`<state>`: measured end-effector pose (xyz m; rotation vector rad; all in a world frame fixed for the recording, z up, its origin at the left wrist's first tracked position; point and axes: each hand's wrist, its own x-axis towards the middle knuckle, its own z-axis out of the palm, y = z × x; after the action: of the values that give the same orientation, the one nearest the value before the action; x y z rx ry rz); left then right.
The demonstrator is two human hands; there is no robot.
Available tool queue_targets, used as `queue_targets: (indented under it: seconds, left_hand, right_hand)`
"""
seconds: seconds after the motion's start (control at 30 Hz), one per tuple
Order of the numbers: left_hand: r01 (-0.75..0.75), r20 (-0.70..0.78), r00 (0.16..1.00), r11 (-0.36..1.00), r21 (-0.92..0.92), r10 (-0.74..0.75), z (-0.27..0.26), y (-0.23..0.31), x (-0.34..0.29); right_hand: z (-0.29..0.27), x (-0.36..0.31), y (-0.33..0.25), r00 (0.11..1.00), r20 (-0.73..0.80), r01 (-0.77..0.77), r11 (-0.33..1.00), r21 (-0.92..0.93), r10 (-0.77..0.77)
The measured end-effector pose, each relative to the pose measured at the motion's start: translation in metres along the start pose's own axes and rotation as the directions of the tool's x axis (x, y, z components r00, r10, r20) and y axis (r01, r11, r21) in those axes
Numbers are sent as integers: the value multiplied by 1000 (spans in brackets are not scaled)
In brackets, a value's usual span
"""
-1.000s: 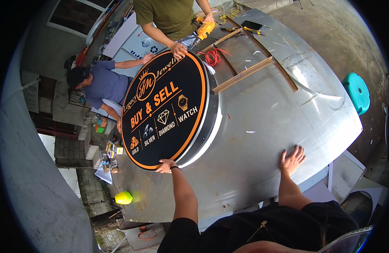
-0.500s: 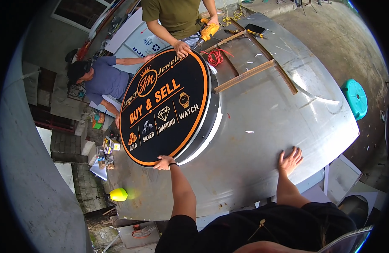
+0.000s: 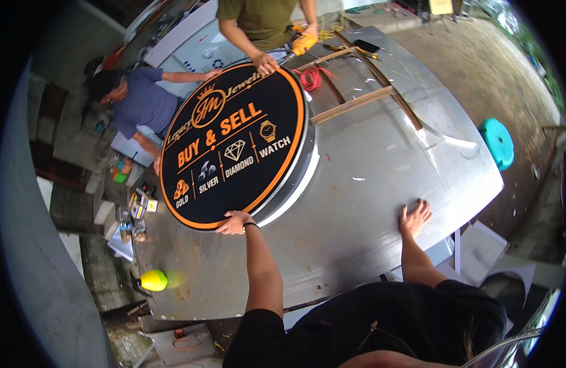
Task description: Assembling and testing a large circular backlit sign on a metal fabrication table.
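A large round black sign with an orange rim ring and a thick pale side stands tilted on the metal tabletop. My left hand grips its near lower edge, the fingers on the face; the thumb's hold is partly hidden. My right hand lies flat on the bare metal table, fingers spread, well to the right of the sign. Across from me, a person in an olive shirt rests one hand on the sign's top edge and holds a yellow power drill in the other. A second person steadies the sign's left side with both hands.
Right of the sign lies a brown metal frame, with a coil of red cable beside it. A yellow-green spray bottle stands at the near left edge. Small boxes sit at the left, and a teal stool stands beyond the right edge.
The whole view has shifted slightly, so everything appears farther left and a little higher. My hands keep their places on the sign and table, and the co-workers hold nearly the same poses.
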<state>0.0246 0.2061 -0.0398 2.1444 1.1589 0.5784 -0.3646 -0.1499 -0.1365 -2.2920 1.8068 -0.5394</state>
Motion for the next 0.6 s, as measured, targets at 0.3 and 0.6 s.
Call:
queue_targets:
  seconds: [0.3,0.6]
  left_hand:
    - [-391,28,920,920,8,391,50,-31,42]
    - [-808,428,413,540,-234,804,29,-28,-110]
  right_hand:
    - [-22,24,40,982,191,-125,764,633,1]
    - [-147,-134,202,915,-100,-320,854,410,391]
